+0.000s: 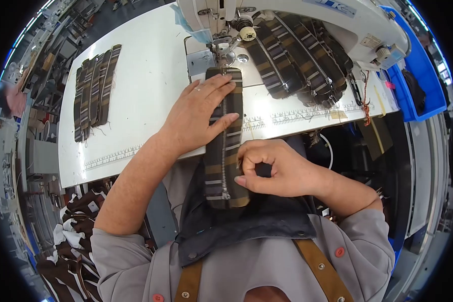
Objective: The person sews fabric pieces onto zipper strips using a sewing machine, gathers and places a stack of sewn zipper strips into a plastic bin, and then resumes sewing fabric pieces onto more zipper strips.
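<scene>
A dark striped fabric panel with a metal zipper [216, 173] lies lengthwise before me, its far end near the needle of the sewing machine [219, 48] and its near end hanging over the table edge at my lap. My left hand [201, 110] rests flat on the upper part, fingers spread across the zipper. At the panel's right edge, lower down, my right hand [277, 168] is closed in a pinch, thumb and forefinger on the fabric. The zipper pull sits at the near end.
More striped zippered panels [307, 60] are heaped under the machine arm. A stack of striped pieces [96, 90] lies on the white table [136, 110] at left. A blue bin [428, 65] stands at right, with scissors [356, 90] nearby. Brown and white fabric [75, 231] is piled lower left.
</scene>
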`<state>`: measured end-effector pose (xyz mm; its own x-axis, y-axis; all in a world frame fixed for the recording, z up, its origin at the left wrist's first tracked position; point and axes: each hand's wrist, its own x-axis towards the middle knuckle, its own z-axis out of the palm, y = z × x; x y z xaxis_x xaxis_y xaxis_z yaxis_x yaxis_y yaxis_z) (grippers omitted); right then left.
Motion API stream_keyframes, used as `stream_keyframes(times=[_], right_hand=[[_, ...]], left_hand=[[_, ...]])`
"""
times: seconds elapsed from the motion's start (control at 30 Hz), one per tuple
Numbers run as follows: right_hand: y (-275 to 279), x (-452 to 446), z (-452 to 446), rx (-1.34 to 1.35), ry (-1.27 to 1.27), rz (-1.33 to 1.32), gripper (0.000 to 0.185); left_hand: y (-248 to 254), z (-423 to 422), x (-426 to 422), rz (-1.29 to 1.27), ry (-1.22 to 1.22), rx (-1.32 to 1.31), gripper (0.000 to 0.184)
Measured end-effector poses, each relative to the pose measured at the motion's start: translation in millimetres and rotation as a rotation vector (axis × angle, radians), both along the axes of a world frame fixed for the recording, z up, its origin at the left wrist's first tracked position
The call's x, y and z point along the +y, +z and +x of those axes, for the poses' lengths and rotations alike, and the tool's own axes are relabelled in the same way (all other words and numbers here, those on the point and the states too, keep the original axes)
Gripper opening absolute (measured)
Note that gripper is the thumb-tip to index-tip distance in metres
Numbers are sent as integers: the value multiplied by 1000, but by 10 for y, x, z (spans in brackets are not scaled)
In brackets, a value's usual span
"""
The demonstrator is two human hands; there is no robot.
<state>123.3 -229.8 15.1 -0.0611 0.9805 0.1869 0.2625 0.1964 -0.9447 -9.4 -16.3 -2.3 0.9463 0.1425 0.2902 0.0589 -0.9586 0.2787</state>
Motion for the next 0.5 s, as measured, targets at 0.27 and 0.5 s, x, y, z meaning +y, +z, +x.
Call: stream_keyframes(times=[0.27,0.5], right_hand=[[240,497,280,156,-143,-386,34],[-72,1068,721,-944,-369,277,39]], left_hand=[[5,-124,40,20,112,-34,60],[214,15,63,142,182,67,60]])
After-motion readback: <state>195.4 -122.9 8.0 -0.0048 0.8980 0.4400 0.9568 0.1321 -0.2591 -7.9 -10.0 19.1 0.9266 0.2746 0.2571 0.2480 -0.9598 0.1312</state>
